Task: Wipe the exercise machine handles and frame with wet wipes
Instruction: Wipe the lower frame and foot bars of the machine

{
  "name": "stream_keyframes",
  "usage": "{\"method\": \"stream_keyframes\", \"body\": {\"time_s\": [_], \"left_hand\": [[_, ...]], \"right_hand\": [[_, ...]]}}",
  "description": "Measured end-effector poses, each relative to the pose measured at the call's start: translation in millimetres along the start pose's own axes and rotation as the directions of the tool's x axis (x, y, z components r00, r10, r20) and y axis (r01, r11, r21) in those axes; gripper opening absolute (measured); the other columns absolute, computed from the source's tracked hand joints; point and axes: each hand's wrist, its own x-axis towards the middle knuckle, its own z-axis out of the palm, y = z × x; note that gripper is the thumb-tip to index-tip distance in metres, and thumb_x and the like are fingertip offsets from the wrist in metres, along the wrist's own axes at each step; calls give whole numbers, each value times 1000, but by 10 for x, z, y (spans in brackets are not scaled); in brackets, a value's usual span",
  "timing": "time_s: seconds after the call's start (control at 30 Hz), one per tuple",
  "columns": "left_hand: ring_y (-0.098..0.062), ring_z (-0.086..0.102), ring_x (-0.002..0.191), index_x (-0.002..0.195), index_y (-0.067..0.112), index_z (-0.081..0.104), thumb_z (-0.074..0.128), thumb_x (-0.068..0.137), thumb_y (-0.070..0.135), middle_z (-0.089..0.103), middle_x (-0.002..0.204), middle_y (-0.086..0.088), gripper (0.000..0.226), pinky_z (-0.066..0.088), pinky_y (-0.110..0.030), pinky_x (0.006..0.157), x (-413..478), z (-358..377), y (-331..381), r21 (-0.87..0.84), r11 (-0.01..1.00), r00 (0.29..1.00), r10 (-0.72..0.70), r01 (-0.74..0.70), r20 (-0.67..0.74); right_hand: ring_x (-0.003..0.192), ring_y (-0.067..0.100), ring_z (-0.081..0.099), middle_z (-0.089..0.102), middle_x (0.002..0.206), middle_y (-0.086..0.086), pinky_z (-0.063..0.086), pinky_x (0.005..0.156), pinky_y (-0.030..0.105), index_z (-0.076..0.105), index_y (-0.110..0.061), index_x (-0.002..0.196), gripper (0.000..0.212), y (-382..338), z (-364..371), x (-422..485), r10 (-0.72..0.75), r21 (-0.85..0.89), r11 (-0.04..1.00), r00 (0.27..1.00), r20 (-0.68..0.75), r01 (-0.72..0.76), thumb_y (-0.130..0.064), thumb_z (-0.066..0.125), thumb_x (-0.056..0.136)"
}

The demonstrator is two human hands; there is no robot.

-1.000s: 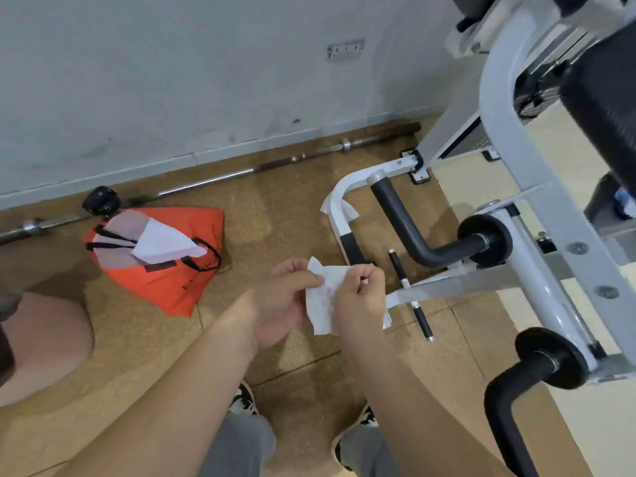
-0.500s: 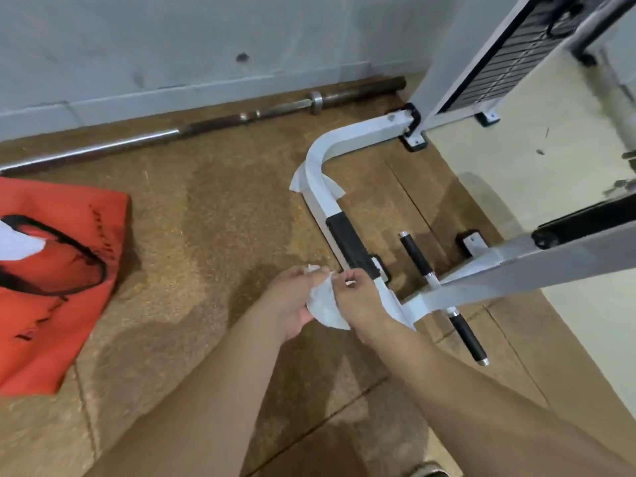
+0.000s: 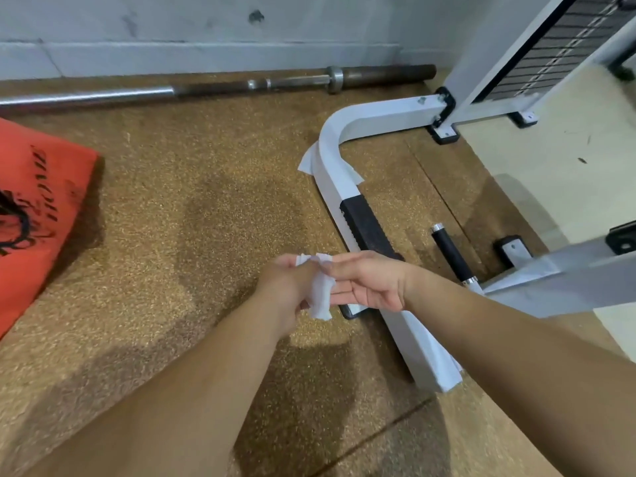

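A white wet wipe (image 3: 320, 290) hangs bunched between my two hands at the centre of the view. My left hand (image 3: 287, 283) grips its left side and my right hand (image 3: 370, 280) pinches its top with the other fingers spread. Just beyond my hands lies the machine's white curved base frame (image 3: 332, 151), with a black ribbed foot pad (image 3: 366, 225) on it. A short black handle bar (image 3: 451, 251) with chrome ends lies to the right of the frame. A grey sloping frame beam (image 3: 557, 270) crosses at the right.
A long steel barbell (image 3: 213, 87) lies along the wall's base at the back. An orange bag (image 3: 38, 201) sits on the brown speckled floor at the left. The weight stack (image 3: 557, 43) in its white tower stands at the top right. A white wipe (image 3: 306, 160) lies under the frame's bend.
The view has dropped closer to the floor and the base frame. The flat wipe is now bunched between my hands, and my right fingers have spread.
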Motion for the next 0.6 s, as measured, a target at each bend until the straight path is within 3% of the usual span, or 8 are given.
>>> {"method": "stream_keyframes", "body": {"time_s": [0.1,0.23,0.37,0.5,0.6], "left_hand": [[-32,76,87,110,17,68,68,99,25,77,99,-13,13,65,-50,78,125,52,-79,-37,998,999,42,-41,29],[-34,77,90,107,16,70,63,102,25,78,101,-15,12,63,-57,81,133,239,-218,-19,994,992,111,-110,64],[-34,77,90,111,13,66,59,105,22,77,102,-15,14,64,-53,79,138,448,-353,-77,987,989,143,-141,21],[-29,72,90,116,10,61,53,107,17,70,106,-15,13,64,-46,82,162,608,-446,-211,973,995,98,-92,18],[-29,68,90,119,10,59,53,107,16,62,112,-15,14,65,-41,75,173,739,-532,-202,976,996,86,-86,-9]], "right_hand": [[121,34,70,72,128,23,57,104,41,65,0,136,35,145,-140,77,-53,17,998,998,24,52,-2,63,101],[107,28,75,77,118,19,60,98,38,70,-1,129,27,382,-223,118,-100,96,988,971,-219,124,-4,60,104],[105,34,77,78,112,19,62,93,47,70,-5,127,28,537,-375,69,-33,168,981,943,-332,93,-1,52,106],[91,30,80,80,103,17,66,79,44,65,-4,128,34,586,-710,-132,38,353,926,899,-435,132,2,38,109],[76,25,81,81,89,16,65,68,43,59,-5,130,31,655,-907,-259,118,458,879,870,-479,133,-2,34,112]]}}
